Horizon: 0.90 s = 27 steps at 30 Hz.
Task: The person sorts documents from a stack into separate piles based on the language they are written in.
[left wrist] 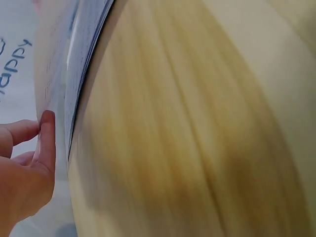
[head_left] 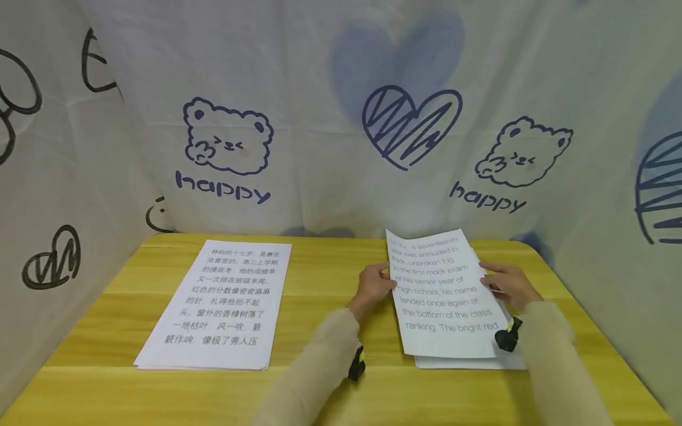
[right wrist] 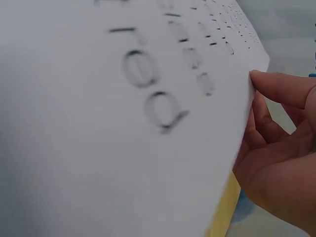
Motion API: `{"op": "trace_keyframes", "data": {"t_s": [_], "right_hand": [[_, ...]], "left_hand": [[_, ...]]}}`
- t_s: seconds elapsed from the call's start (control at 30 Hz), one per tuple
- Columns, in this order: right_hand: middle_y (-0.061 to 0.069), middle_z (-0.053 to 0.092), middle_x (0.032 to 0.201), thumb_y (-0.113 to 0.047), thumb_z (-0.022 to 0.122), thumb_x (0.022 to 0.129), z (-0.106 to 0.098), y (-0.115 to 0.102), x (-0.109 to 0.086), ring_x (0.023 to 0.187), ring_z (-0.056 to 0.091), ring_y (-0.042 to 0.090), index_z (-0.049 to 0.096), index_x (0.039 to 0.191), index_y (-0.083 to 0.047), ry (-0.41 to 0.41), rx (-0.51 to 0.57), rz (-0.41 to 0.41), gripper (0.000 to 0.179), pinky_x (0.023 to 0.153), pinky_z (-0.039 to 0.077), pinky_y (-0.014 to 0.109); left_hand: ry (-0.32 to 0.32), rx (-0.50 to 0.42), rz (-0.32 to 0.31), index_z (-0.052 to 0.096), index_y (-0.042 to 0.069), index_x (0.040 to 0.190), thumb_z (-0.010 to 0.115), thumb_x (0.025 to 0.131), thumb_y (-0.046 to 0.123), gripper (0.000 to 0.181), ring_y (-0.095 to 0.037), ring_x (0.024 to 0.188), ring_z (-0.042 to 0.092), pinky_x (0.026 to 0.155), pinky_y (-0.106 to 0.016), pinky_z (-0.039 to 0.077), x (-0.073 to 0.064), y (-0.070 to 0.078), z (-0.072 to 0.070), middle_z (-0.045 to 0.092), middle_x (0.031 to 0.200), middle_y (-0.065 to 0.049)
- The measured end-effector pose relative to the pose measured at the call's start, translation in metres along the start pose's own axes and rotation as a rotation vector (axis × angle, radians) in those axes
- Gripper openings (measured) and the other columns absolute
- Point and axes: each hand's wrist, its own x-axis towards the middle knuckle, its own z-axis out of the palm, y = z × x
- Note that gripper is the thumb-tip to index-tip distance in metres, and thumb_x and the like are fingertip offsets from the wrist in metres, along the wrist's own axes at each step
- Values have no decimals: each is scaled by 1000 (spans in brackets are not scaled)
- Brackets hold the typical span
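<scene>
A printed sheet of paper point(head_left: 437, 302) with English text is held up by both hands above a stack of paper point(head_left: 469, 362) on the right of the table. My left hand point(head_left: 375, 287) pinches its left edge; in the left wrist view the thumb and fingers point(left wrist: 47, 143) meet on the sheet's margin, apart from the stack beside it. My right hand point(head_left: 508, 285) pinches the right edge, with the thumb on the printed face and the other fingers behind, as the right wrist view shows. The sheet bends slightly, its top left corner raised.
A second stack of paper point(head_left: 218, 302) with Chinese text lies on the left of the yellow wood-grain table point(head_left: 314, 266). A white curtain point(head_left: 319, 118) printed with bears and hearts hangs behind and along both sides. Each wrist wears a small black device.
</scene>
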Motion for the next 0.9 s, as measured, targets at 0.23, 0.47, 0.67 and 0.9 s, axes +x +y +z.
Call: {"op": "trace_keyframes", "data": {"t_s": [0.23,0.47,0.67,0.9], "right_hand": [[25,56,121,-7,54,96,-12,13,-3,92,59,26,33,147,3,46,35,18,56,68,52,25],[23,59,117,-6,56,95,-16,21,-3,88,59,25,37,144,6,81,30,54,54,62,51,24],[27,55,123,-7,56,95,-14,22,-1,91,60,27,37,144,5,87,6,87,54,64,51,25],[28,54,126,-10,55,96,-16,20,2,98,58,32,37,143,8,47,-75,44,54,82,51,40]], "left_hand": [[-23,45,15,53,-8,132,65,86,-8,48,-19,56,59,49,-18,43,-1,7,18,61,72,-7],[30,117,-28,56,-10,128,66,82,-9,46,-11,46,51,45,-17,40,-5,1,33,58,61,-7],[82,161,-66,70,-7,101,63,77,-12,25,-14,57,57,48,-21,46,-6,3,37,65,74,-7],[91,186,-82,69,-4,88,62,78,-13,15,-15,58,55,49,-22,46,-6,8,40,58,67,-4]]}}
